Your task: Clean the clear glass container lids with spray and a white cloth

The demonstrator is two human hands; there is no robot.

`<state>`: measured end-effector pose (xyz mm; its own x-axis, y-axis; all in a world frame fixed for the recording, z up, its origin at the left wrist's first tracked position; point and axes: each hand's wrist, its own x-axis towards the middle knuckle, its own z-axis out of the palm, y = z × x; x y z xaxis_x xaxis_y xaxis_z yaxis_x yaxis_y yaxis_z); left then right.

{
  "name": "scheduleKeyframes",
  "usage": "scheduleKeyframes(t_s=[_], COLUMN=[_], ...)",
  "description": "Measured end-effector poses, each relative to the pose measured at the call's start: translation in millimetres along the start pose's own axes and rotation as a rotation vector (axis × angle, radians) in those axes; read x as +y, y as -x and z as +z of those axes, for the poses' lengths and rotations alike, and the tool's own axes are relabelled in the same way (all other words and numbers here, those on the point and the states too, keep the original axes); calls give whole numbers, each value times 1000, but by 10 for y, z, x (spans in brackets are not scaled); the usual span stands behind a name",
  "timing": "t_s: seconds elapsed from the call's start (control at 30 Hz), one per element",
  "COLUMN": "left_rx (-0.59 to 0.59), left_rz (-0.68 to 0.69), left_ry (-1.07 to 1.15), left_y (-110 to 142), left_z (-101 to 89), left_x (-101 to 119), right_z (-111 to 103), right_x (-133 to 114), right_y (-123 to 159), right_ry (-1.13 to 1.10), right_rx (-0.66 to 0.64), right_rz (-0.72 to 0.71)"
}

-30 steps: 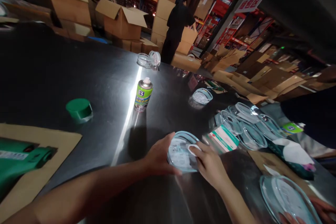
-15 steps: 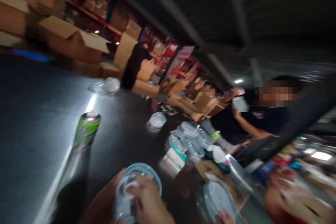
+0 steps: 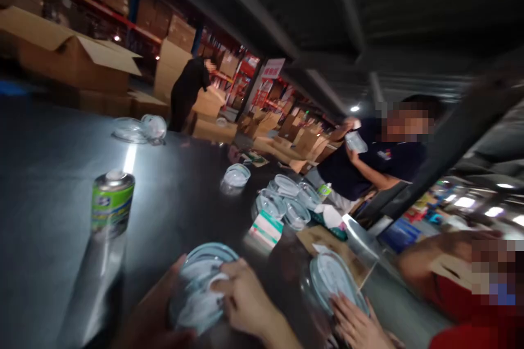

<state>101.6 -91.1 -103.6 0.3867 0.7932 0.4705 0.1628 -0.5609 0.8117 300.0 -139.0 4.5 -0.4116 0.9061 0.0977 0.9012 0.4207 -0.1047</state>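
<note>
At the bottom of the view my left hand [image 3: 158, 311] curls round the left side of a round clear glass lid [image 3: 204, 278] lying on the dark metal table [image 3: 49, 185]. My right hand [image 3: 243, 297] presses a small white pad against the lid's top, fingers closed over it. Both hands are partly cut off by the lower edge and blurred.
A green-labelled spray can [image 3: 111, 199] stands to the left. More clear lids [image 3: 286, 199] and a white-and-green packet [image 3: 266, 227] lie ahead. Another person's hand [image 3: 356, 324] rests on a second lid [image 3: 333, 281] at the right. A seated person holds up a lid; cardboard boxes [image 3: 73, 54] stand behind.
The view has swung up and to the right, bringing co-workers into sight. My hands stay on the same lid, the right hand now further over its top.
</note>
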Motion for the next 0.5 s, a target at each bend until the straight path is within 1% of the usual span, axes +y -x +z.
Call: scheduleKeyframes(t_s=[0.03,0.1,0.17,0.2,0.27,0.33,0.4,0.5], left_rx=[-34,-86,-164,-182,-187,-176,-170,-180], left_rz=[-18,-87,-130,-144,-164,-158,-138,-127], left_ry=[-8,-47,-75,-80,-73,-61,-45,-21], left_y=[23,26,-13,-37,-72,-87,-90,-94], left_z=[-19,-60,-104,-125,-157,-170,-167,-152], left_x=[12,83,171,210,272,313,329,317], right_z=[-31,-35,25,57,90,75,40,29], right_x=[26,36,-18,-54,-93,-62,-4,8], right_y=[-2,-79,-179,-206,-200,-156,-148,-236], right_ry=[9,-30,-89,-117,-161,-161,-109,-56], right_rx=[27,49,58,64,76,89,111,143], right_rz=[41,64,40,1,-104,-176,-159,-114])
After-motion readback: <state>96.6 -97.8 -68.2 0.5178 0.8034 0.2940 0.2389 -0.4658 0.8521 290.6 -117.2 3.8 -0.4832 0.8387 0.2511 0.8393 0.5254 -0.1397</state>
